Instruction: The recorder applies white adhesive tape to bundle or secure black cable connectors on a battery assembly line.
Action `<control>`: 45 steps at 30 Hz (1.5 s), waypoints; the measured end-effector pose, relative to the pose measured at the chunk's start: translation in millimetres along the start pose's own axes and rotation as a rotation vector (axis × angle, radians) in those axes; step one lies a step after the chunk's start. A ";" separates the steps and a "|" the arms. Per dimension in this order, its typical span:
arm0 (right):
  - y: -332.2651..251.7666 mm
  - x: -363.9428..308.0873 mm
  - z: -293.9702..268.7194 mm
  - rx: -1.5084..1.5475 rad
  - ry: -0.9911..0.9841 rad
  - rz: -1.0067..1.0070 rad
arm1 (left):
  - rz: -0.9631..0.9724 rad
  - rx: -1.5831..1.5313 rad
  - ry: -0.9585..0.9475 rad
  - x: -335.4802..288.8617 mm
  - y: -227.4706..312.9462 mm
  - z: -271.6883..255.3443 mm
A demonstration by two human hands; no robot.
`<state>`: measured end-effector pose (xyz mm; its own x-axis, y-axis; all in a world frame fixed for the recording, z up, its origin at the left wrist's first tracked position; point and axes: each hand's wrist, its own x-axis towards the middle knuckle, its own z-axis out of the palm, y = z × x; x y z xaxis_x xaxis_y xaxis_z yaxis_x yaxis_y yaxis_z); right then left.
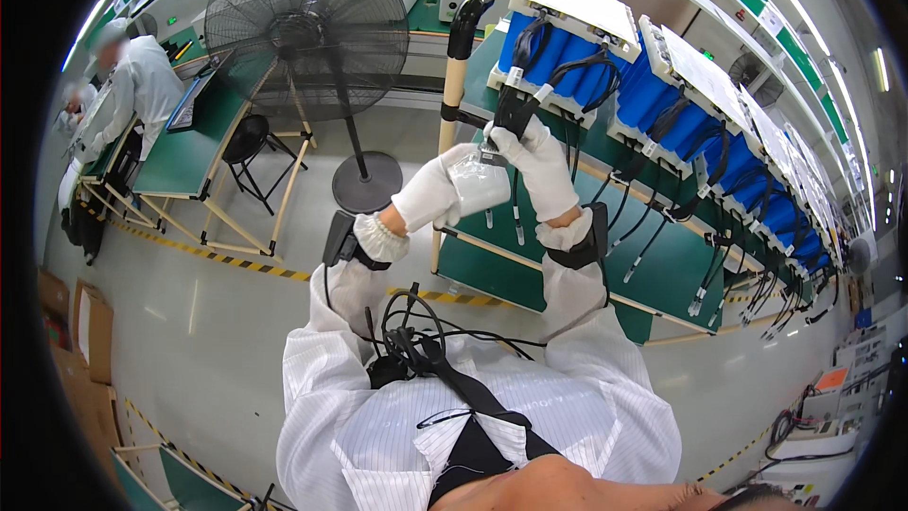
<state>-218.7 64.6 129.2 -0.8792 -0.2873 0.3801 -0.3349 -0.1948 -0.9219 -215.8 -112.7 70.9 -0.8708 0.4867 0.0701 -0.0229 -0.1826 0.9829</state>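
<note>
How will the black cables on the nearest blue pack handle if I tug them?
The black cables are probably flexible but springy, since they bend in loops across the blue pack. They'd likely resist a long pull, as they look attached to it. Some lengths hang below, so could swing.

Around me I see a black fan (291, 30) standing on the floor (218, 341), a black stool (248, 138) by the right edge of a green table (189, 168), a person (156, 76) in white near its left edge, striped tape (232, 261), and cardboard boxes (95, 331) along the floor's left edge.
</note>
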 end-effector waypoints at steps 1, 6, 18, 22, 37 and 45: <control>2.4 -0.5 3.0 -0.023 0.030 -0.036 | -0.042 0.097 -0.048 -6.8 13.9 5.5; 10.6 -5.3 1.9 -0.002 0.068 0.002 | -0.034 0.451 0.005 -14.4 44.4 13.9; -16.4 -11.9 -1.9 0.038 0.018 0.121 | 0.862 1.543 0.241 -17.1 72.0 32.4; -18.4 -13.1 -9.1 0.110 -0.012 0.172 | 0.932 1.526 0.122 -14.5 84.1 34.9; 18.7 -8.3 -1.4 0.433 0.113 0.104 | 0.664 0.159 0.383 50.6 13.6 30.3; 36.6 3.3 -22.5 0.062 0.061 -0.111 | 0.307 -0.489 0.186 51.5 -31.3 35.9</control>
<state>-241.4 77.6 95.0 -0.8575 -0.2038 0.4724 -0.4113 -0.2801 -0.8674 -242.3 -51.3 49.9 -0.9435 0.2004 0.2638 0.0581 -0.6837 0.7274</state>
